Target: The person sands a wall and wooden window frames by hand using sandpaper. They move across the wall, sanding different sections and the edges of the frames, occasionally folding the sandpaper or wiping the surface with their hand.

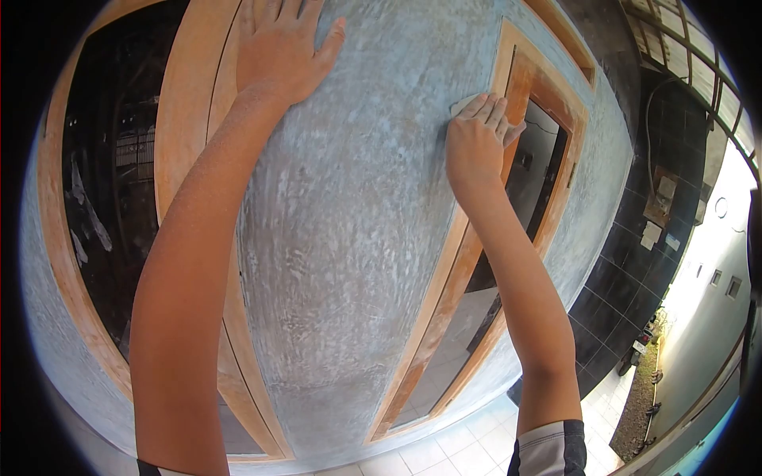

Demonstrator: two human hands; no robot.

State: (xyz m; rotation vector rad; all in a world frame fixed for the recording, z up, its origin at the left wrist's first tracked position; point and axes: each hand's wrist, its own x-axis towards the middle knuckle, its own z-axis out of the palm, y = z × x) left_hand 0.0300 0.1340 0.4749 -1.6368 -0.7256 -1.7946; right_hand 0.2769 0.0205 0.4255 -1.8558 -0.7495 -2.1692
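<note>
My left hand (286, 51) rests flat, fingers spread, high on the grey plastered wall (349, 238) where it meets the wooden frame on the left. The tips of its fingers run out of view at the top. My right hand (480, 147) presses a thin, pale sheet that looks like sandpaper (460, 104) against the wall, close to the right wooden window frame (508, 63). Only the sheet's edge shows beyond the fingers; the palm and the rest of it are hidden. Pale dust coats both forearms.
A dark glass pane (111, 174) stands in the left frame. Glass also fills the right window (540, 151). Black wall tiles (611, 301) lie farther right, with light floor tiles (444, 456) below. A narrow outdoor strip (643, 397) runs beside a white wall.
</note>
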